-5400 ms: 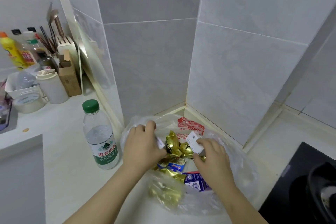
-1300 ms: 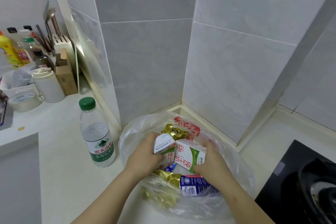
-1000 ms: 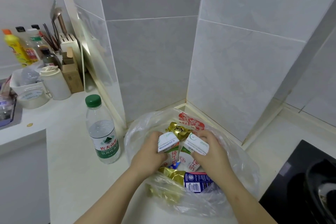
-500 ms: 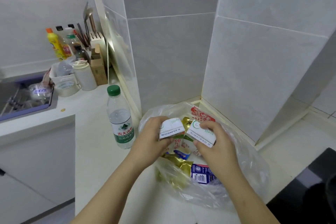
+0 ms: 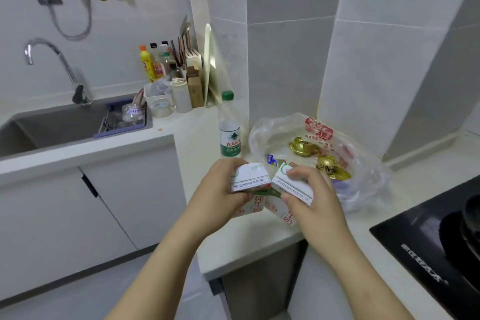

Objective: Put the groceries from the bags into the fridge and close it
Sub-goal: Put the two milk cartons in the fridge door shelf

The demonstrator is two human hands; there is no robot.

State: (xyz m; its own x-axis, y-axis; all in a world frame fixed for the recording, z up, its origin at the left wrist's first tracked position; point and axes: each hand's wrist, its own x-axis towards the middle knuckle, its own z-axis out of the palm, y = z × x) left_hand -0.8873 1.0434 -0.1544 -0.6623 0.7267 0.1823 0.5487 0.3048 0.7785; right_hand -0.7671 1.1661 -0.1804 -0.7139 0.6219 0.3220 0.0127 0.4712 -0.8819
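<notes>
Clear plastic bag (image 5: 368,174) holds gold foil packets (image 5: 302,147); just nearer, left hand (image 5: 218,189) and right hand (image 5: 315,197) grip white milk cartons (image 5: 249,179).

We have the left carton (image 5: 250,176) in the left hand (image 5: 220,188) and the right carton (image 5: 291,186) in the right hand (image 5: 313,199), side by side above the counter (image 5: 259,238), near side of the bag (image 5: 368,171). Bottle (image 5: 230,132) stands just left of the bag. Sink (image 5: 57,125) far left, hob (image 5: 415,241) near right
</notes>
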